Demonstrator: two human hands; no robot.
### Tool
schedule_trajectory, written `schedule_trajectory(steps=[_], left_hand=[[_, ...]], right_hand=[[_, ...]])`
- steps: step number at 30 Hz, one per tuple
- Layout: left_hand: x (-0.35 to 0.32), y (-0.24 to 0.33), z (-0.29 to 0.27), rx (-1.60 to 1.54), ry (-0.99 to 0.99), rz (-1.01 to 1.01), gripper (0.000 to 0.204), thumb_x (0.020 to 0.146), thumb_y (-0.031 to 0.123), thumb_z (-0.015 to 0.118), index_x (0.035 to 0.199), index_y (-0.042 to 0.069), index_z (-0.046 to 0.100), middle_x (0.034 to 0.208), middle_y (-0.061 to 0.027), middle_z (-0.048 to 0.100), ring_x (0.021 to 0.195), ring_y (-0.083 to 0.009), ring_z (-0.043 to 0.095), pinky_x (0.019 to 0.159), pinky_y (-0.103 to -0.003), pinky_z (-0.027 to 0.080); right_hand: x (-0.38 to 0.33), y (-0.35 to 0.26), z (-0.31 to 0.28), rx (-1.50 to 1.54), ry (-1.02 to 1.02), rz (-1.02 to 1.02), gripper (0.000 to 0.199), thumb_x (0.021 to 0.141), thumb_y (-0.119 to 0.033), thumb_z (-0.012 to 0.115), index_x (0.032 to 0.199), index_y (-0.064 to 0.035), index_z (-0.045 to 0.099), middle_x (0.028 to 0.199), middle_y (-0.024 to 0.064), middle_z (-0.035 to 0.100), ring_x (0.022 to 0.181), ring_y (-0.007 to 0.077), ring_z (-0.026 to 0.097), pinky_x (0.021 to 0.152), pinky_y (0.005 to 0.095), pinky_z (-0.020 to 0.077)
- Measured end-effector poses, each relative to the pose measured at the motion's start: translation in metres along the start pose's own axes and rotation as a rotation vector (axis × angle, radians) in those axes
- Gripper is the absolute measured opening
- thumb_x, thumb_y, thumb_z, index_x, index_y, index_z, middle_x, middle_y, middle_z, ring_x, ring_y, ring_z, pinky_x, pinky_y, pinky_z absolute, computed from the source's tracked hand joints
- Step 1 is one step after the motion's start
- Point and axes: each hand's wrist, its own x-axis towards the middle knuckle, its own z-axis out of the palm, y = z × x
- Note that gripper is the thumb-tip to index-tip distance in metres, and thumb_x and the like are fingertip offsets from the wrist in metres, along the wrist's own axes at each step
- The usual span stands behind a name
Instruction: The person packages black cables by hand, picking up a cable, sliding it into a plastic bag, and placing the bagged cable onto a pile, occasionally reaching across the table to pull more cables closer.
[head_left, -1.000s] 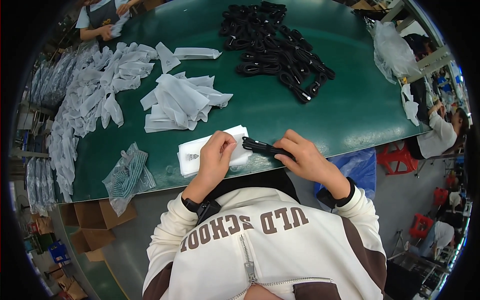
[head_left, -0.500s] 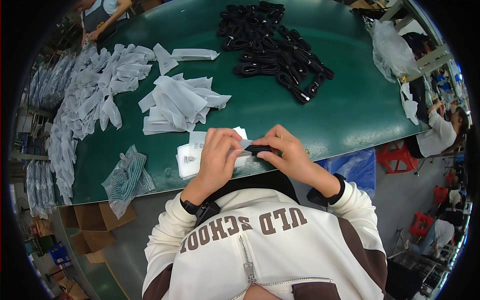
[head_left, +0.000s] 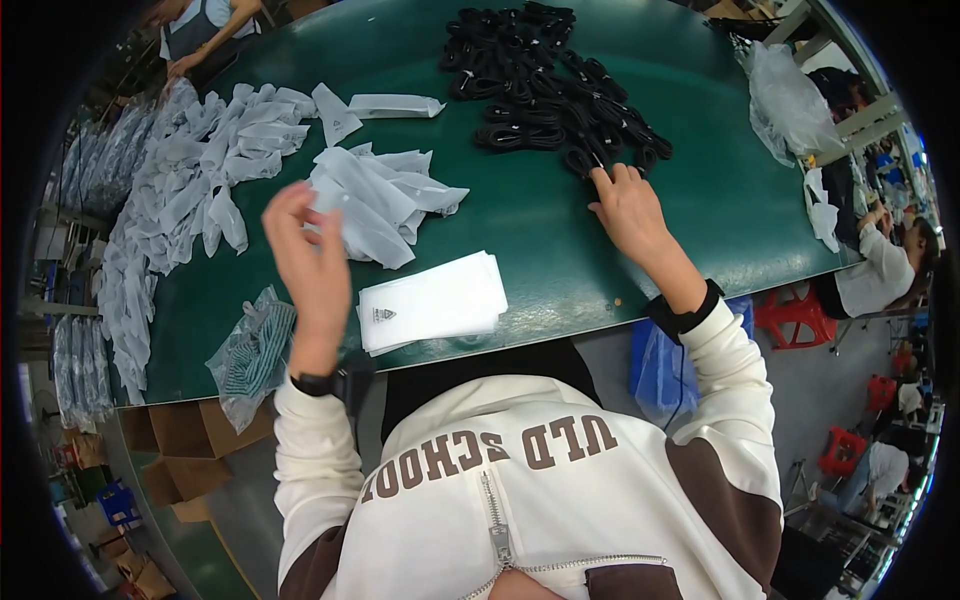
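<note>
At the near edge of the pile of frosted bags, my left hand hovers with its fingers loosely apart, slightly blurred. I see nothing held in it. My right hand reaches out to the heap of coiled black cables, its fingertips at the nearest coil and the fingers spread. Whether they touch that coil is hard to tell. Between my arms, close to the table's front edge, lies a stack of flat white frosted bags with a small dark print.
A long heap of frosted bags covers the green table's left side. A clear bag with a striped green item lies at the front left edge. Cardboard boxes stand below. A co-worker stands far left; a red stool is at right.
Both hands have left the white stack, where they held a small bag and a black cable. The left went to the bag pile, the right out to the cables.
</note>
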Motion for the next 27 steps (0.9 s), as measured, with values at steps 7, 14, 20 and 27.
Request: schedule_trajectory(steps=[7, 14, 20, 27], left_hand=[[-0.085, 0.020, 0.050, 0.097, -0.510, 0.287, 0.016, 0.081, 0.001, 0.071, 0.094, 0.002, 0.063, 0.096, -0.0124, 0.059, 0.080, -0.0291, 0.059, 0.067, -0.035, 0.048], [-0.099, 0.015, 0.054, -0.006, -0.563, -0.011, 0.012, 0.083, -0.002, 0.068, 0.089, 0.001, 0.059, 0.087, -0.0102, 0.060, 0.075, -0.0309, 0.060, 0.068, -0.036, 0.049], [-0.096, 0.021, 0.053, -0.154, -0.529, -0.248, 0.012, 0.083, -0.003, 0.067, 0.090, 0.001, 0.058, 0.086, -0.0112, 0.059, 0.075, -0.0296, 0.058, 0.069, -0.037, 0.048], [-0.088, 0.032, 0.056, -0.129, -0.553, 0.116, 0.013, 0.082, -0.003, 0.068, 0.089, 0.002, 0.058, 0.095, -0.0110, 0.060, 0.087, -0.0302, 0.056, 0.077, -0.037, 0.046]], right_hand=[[-0.026, -0.041, 0.000, 0.509, 0.004, 0.073, 0.024, 0.086, 0.000, 0.060, 0.110, 0.0008, 0.061, 0.095, 0.0172, 0.060, 0.083, 0.0378, 0.062, 0.073, 0.0434, 0.0510], [-0.070, -0.081, -0.031, 0.834, 0.047, -0.059, 0.030, 0.085, 0.002, 0.059, 0.115, 0.0010, 0.061, 0.090, 0.0173, 0.059, 0.075, 0.0354, 0.061, 0.069, 0.0415, 0.0503], [-0.084, -0.088, -0.041, 0.655, 0.076, -0.315, 0.033, 0.085, 0.003, 0.061, 0.117, -0.0003, 0.060, 0.088, 0.0166, 0.057, 0.076, 0.0332, 0.061, 0.066, 0.0371, 0.0498], [-0.081, -0.090, -0.021, 1.154, -0.287, -0.035, 0.034, 0.087, 0.005, 0.063, 0.120, -0.0005, 0.059, 0.091, 0.0113, 0.056, 0.079, 0.0270, 0.061, 0.071, 0.0345, 0.0511]])
